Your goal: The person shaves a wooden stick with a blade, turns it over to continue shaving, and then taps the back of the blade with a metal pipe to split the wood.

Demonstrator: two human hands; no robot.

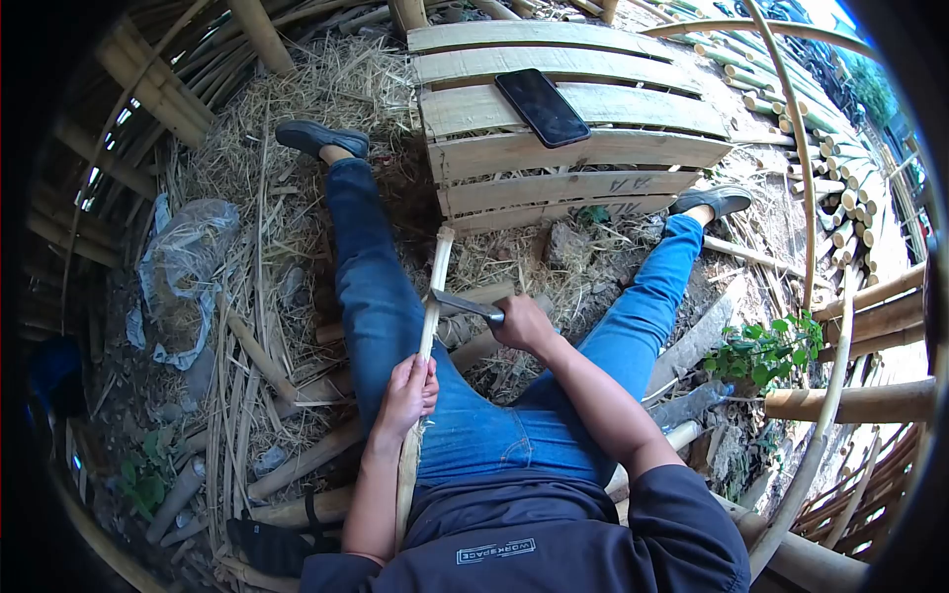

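Observation:
A long pale bamboo strip [440, 262] runs lengthwise over my right-of-left thigh area, from beside my torso out past my knee. My left hand [406, 395] is closed around its middle. In my right hand [524, 324] is the handle of a knife [469, 306], gripped with the fingers wrapped round it. The blade reaches left and its end lies against the strip, above my left hand. Most of the knife's handle is hidden inside my fist.
A slatted wooden crate [573, 153] stands between my feet with a phone [542, 107] on top. Shavings [326, 99] cover the ground. A plastic bag [193, 267] lies at left, cut bamboo poles [855, 198] are stacked at right, and a leafy plant [766, 351] grows nearby.

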